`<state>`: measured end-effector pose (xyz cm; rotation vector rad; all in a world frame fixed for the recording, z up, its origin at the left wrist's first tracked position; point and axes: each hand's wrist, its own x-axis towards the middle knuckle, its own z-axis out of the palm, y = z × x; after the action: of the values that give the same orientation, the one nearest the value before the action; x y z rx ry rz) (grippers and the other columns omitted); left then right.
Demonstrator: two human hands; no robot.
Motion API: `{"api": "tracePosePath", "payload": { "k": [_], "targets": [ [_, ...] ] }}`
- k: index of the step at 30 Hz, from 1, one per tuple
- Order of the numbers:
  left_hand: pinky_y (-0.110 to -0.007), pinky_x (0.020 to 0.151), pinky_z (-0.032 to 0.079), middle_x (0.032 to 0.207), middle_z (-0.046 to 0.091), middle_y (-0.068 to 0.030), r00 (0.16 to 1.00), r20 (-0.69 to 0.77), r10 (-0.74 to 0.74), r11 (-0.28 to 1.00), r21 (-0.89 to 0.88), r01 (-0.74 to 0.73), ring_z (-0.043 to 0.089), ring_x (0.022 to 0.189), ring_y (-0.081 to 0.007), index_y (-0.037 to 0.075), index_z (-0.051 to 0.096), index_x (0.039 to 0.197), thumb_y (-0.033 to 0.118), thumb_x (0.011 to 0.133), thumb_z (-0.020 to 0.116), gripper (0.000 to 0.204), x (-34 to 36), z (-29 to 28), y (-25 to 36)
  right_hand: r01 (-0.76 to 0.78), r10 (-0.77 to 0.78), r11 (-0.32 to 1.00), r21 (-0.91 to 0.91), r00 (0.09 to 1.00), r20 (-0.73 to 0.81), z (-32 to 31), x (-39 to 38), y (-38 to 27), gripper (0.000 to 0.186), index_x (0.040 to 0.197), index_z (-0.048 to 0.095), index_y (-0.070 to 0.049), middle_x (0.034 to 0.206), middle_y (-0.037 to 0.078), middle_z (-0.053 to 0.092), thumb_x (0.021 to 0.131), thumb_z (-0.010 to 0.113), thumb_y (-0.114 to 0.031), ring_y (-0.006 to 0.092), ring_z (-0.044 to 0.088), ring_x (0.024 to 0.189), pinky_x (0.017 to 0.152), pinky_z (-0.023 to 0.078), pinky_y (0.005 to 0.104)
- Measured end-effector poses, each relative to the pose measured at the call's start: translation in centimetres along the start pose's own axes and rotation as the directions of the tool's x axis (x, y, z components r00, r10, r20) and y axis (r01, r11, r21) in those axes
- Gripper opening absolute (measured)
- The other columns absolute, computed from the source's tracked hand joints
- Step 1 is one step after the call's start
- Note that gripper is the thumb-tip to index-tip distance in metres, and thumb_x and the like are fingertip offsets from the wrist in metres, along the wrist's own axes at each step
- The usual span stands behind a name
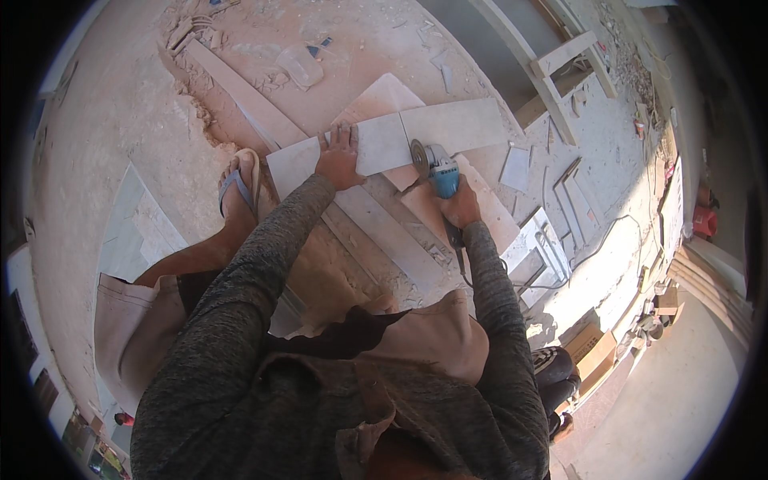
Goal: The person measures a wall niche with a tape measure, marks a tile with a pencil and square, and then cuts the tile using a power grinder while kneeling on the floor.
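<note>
My left hand lies flat with its fingers spread on a long pale tile, pressing near its left part. My right hand is wrapped round the body of a teal angle grinder. The grinder's round cutting disc stands upright at the near edge of the tile, below a thin dark line across it. Right of that line the pale strip carries on; whether the two parts are joined I cannot tell. Other tile pieces lie underneath.
The grinder's cord curls off to the right. My sandalled foot rests left of the tile. Long tile strips, offcuts and rubble cover the dusty ground. A wooden frame stands at far right, a cardboard box at near right.
</note>
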<state>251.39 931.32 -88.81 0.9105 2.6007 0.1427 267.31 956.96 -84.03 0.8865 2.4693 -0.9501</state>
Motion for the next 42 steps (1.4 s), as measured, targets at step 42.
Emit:
{"api": "tracePosePath", "payload": {
  "k": [42],
  "targets": [
    [-0.067,0.112,0.016,0.152,0.024,-0.0274,0.998,-0.055,0.025,0.998,-0.057,-0.028,0.021,0.143,-0.0453,-0.007,0.013,0.151,0.045,0.060,0.087,0.128,-0.4,0.5,-0.2,0.001,0.000,0.999,-0.054,1.000,0.016,0.1,1.6,-1.7,0.075,0.127,0.047,-0.003,0.113,0.025,0.065,0.071,0.077,-0.042,0.0406,0.063,0.107,0.090,0.049,0.0478]
  ]
}}
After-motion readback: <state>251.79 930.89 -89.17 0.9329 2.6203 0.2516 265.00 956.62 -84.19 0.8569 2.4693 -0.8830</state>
